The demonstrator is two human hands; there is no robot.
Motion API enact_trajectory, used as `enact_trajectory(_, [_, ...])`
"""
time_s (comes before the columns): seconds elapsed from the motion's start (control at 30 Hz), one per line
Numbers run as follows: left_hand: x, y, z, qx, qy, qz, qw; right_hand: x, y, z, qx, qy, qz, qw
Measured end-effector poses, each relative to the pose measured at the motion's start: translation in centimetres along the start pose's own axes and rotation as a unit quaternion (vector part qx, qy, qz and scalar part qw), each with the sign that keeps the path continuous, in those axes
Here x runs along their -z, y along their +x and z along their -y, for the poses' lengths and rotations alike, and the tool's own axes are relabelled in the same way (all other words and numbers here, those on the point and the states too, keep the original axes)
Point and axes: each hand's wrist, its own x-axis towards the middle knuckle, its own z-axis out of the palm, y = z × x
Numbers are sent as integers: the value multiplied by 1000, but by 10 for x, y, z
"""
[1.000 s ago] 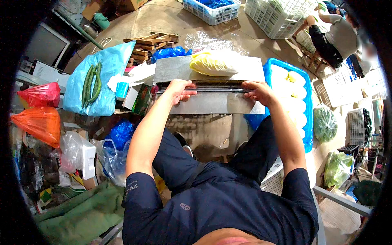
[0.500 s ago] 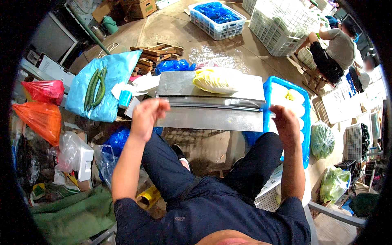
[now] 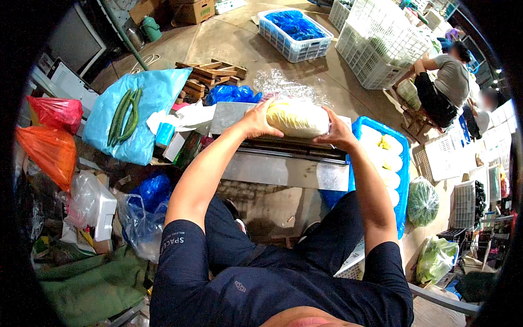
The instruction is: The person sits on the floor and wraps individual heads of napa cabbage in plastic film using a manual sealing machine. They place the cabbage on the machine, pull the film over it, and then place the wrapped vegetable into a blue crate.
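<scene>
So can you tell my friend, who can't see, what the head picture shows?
A left hand and a right hand grip a pale yellow cabbage by its ends over a metal worktop. To the right is a blue tray of pale vegetables; to the left, green cucumbers lie on light-blue plastic.

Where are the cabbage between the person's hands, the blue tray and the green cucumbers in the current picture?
Cabbage [image 3: 298, 119]: head view, middle of its pale side.
Blue tray [image 3: 403, 191]: head view, its right-hand rim.
Green cucumbers [image 3: 120, 115]: head view, middle of the leftmost one.
</scene>
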Motion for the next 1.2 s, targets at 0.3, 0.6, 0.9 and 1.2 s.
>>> enact_trajectory(0.3, [1, -46, -32, 18, -49, -14, 999, -1, -50, 25, 81, 61, -54, 993])
enact_trajectory(0.6, [12, -169, -114, 184, -338, 205, 900, -8, -199, 60, -34, 297, 120, 947])
enact_trajectory(0.9, [-42, -171, -48, 348, -319, 174, 864, -69, -169, 2, -199, 360, 170, 896])
enact_trajectory(1.2, [-81, -191, -133, -185, 221, -4, 958, -64, -168, 12, -230, 340, 126, 903])
